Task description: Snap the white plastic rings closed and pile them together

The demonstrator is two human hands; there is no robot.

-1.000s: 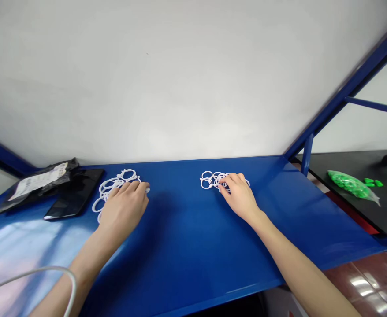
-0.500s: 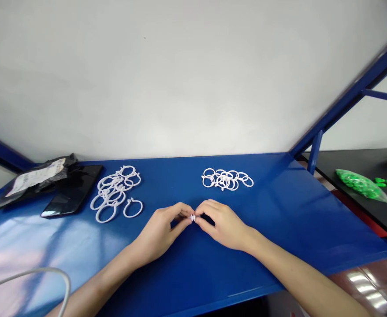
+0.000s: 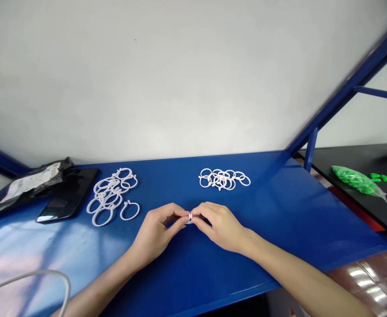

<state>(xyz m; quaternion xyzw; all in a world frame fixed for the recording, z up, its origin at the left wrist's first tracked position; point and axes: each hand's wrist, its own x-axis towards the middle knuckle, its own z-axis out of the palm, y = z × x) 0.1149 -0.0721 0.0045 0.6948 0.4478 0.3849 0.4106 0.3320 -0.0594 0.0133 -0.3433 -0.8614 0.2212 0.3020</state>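
My left hand (image 3: 157, 231) and my right hand (image 3: 218, 224) meet over the middle of the blue table (image 3: 279, 220). Both pinch a small white plastic ring (image 3: 190, 216) between their fingertips; most of the ring is hidden by the fingers. A heap of larger white rings (image 3: 110, 193) lies to the left, behind my left hand. A heap of smaller white rings (image 3: 224, 179) lies farther back, behind my right hand.
A black phone (image 3: 66, 198) and a black plastic bag with a white label (image 3: 28, 182) lie at the far left. A white cable (image 3: 31, 277) curves at the lower left. A bag of green pieces (image 3: 357, 179) rests on a black table to the right. A white wall stands behind.
A second ago each hand was on its own ring heap. Both hands came together at the table's middle, pinching a white ring, and have barely moved since.
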